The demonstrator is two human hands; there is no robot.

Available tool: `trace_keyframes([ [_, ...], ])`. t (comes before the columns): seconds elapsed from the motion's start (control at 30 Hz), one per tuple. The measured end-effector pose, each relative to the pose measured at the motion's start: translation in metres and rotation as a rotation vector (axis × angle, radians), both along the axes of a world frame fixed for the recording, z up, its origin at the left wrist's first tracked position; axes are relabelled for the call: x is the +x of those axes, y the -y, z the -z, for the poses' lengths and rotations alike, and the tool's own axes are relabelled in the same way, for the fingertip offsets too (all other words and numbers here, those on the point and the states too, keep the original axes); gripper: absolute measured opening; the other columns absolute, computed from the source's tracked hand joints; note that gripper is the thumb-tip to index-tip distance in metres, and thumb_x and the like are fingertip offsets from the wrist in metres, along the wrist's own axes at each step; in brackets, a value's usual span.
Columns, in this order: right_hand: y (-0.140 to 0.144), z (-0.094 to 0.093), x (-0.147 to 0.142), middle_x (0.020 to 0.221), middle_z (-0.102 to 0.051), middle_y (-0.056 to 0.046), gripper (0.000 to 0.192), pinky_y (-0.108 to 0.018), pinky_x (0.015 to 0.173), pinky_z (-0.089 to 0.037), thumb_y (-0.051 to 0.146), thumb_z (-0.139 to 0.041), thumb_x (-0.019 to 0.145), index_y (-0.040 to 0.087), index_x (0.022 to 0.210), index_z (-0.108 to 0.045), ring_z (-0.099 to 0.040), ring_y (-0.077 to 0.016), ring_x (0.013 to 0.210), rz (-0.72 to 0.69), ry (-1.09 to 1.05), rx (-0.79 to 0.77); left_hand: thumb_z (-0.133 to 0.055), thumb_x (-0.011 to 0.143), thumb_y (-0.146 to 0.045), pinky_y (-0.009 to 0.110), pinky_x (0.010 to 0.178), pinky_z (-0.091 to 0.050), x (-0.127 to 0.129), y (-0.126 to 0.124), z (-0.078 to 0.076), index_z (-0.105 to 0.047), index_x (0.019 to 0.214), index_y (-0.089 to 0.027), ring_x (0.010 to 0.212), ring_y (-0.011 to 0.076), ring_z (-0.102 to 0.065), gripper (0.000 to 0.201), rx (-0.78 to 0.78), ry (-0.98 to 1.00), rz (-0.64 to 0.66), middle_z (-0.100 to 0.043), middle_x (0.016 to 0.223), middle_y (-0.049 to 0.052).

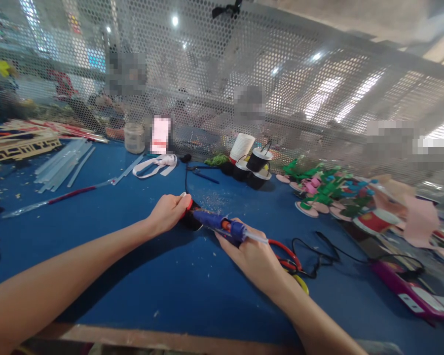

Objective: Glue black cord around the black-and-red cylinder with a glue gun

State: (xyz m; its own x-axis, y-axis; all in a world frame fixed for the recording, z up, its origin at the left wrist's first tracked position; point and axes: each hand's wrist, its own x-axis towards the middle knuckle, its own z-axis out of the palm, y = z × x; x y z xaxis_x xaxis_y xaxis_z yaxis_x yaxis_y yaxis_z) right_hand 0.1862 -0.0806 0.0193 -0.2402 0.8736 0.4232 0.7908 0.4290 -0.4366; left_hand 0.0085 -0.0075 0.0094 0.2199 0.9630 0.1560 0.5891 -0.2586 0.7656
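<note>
My right hand [257,256] is wrapped around a blue glue gun [210,218], and a clear glue stick [257,237] pokes out of its back end. The gun's front points left at a small black cup [193,222] with some red at its edge. Fingers of my left hand [168,212] pinch that cup at its upper left side. I cannot tell whether the nozzle touches the cup. Just right of my right hand lie red-handled scissors [286,254], partly hidden by it.
Black cups with white rims [259,160] and stacked white cups [242,146] stand at the back by a perforated metal screen [207,59]. Glue sticks [61,167] lie left, near white ribbon [155,165]. Green and pink craft pieces [318,190], a black cord [318,251] and a purple power strip [410,291] are right.
</note>
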Motion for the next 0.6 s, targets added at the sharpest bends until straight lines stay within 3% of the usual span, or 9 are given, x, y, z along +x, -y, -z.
trace_keyframes([
  [0.3, -0.0032, -0.0020, 0.0022, 0.058, -0.056, -0.001, 0.011, -0.023, 0.048, -0.040, 0.026, -0.045, 0.073, 0.018, 0.069, -0.051, -0.051, -0.0129, 0.048, 0.034, -0.035, 0.050, -0.025, 0.076, -0.045, 0.021, 0.041, -0.016, -0.0024, 0.0005, 0.0032, -0.023, 0.045, -0.017, 0.043, 0.0069, -0.021, 0.041, 0.015, 0.050, 0.071, -0.022, 0.045, -0.005],
  [0.6, -0.0031, -0.0040, 0.0044, 0.059, -0.058, -0.002, 0.015, -0.024, 0.050, -0.042, 0.028, -0.046, 0.073, 0.016, 0.069, -0.055, -0.053, -0.0143, 0.051, 0.023, -0.053, -0.019, -0.025, 0.078, -0.042, 0.020, 0.042, -0.016, -0.0075, 0.0003, 0.0044, -0.024, 0.045, -0.016, 0.044, 0.0059, -0.020, 0.042, 0.058, 0.034, 0.166, -0.021, 0.046, -0.005],
])
